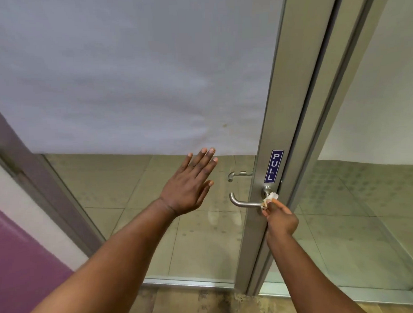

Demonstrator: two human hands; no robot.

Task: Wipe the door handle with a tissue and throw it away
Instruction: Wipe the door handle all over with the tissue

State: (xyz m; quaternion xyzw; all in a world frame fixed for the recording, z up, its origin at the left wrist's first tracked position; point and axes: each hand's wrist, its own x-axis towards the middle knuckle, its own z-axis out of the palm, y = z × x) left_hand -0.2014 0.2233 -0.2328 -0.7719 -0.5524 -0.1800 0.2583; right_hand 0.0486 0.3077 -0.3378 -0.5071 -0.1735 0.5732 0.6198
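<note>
A silver lever door handle [241, 201] sticks out to the left from the metal frame of a glass door [261, 201]. My right hand [280, 218] is shut on a crumpled white tissue [270, 198] and presses it against the handle near its round base. My left hand [190, 183] is flat on the glass to the left of the handle, fingers spread and holding nothing. The tissue is partly hidden by my fingers.
A blue PULL sign [274, 166] sits on the frame above the handle. A second handle [239, 175] shows through the glass on the far side. Frosted film [127, 77] covers the upper glass. A purple wall [24, 268] stands at the left, and a fixed glass panel [366, 209] at the right.
</note>
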